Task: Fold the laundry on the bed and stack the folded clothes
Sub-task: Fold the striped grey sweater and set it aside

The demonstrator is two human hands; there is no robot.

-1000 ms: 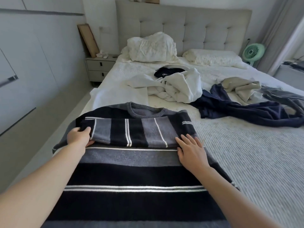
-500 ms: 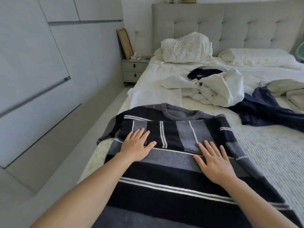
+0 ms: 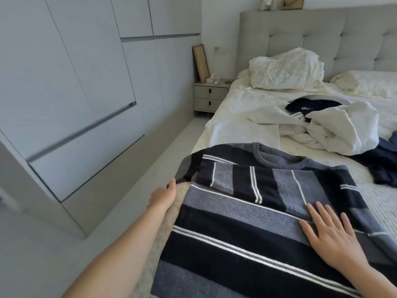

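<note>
A navy-and-grey striped sweater [image 3: 247, 211] lies flat on the near end of the bed [image 3: 240, 100], collar away from me, with one sleeve folded across its chest. My left hand [image 3: 163, 195] is at the sweater's left shoulder by the bed's edge. Its thumb lies on the raised dark fabric there and its fingers are hidden under it. My right hand [image 3: 330, 233] rests flat on the sweater's right side with fingers spread. Unfolded laundry lies beyond: a white garment heap [image 3: 335, 130], a small navy item [image 3: 311, 105] and a dark navy garment [image 3: 384, 160].
A grey wardrobe wall [image 3: 75, 104] runs along the left, with a narrow strip of floor [image 3: 139, 190] between it and the bed. A nightstand [image 3: 209, 96] stands by the padded headboard [image 3: 300, 31]. Crumpled white bedding [image 3: 285, 69] sits at the head of the bed.
My left hand has left the folded sleeve and slid out to the sweater's left shoulder, whose edge is now lifted. My right hand stays flat on the sweater. The view has turned left.
</note>
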